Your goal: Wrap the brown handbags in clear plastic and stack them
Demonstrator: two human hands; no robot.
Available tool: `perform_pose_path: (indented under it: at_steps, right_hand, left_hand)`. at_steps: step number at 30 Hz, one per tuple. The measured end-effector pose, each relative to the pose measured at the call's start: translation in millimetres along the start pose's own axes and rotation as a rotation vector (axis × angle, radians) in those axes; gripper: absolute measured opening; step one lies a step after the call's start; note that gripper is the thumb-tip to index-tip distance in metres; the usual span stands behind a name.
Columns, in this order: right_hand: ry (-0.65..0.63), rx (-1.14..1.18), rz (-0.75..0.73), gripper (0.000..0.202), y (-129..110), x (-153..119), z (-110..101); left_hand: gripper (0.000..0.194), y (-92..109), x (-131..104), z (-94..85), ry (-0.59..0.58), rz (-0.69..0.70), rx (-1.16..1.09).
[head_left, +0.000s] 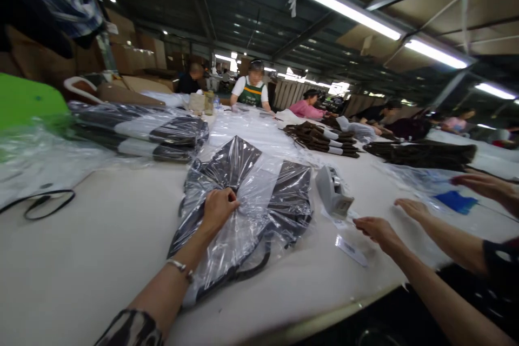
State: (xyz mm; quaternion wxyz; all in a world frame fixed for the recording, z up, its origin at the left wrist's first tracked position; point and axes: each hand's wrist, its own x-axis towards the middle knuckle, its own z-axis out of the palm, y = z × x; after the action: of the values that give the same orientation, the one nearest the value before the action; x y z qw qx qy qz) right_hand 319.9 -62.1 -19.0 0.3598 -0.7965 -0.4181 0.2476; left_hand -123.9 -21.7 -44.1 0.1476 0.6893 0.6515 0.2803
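A clear plastic bag [251,238] lies on the table in front of me, with a folded dark garment [294,189] and a white paper band [261,184] inside. My left hand [221,206] is closed on top of it, pinching the film, and creases run out from the fingertips. To the right of the bag stands a small grey-white dispenser [333,192]. My right hand [377,232] reaches in beside it, fingertips together near its front edge; anything between them is too small to make out. Just below the dispenser lies a white printed label [351,250].
Bagged dark garments [162,135] are stacked at the left. Brown folded garments [324,138] lie beyond the dispenser. A co-worker's hands [413,208] are close on my right, near a blue piece [456,201]. A black cord [44,197] lies at left. Other people work farther back.
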Motion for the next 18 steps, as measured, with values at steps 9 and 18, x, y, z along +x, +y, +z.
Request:
perform_pose_path:
  at_steps: [9,18]
  right_hand:
    - [-0.974,-0.156,-0.571,0.024,-167.3,-89.5,135.9]
    - [-0.952,-0.631,-0.832,0.010,-206.6,-71.3,246.7]
  left_hand:
    - [0.004,-4.1,13.4,-7.5,-0.109,-0.023,0.003]
    - [0.011,-19.5,39.2,-15.8,-0.263,0.082,-0.032]
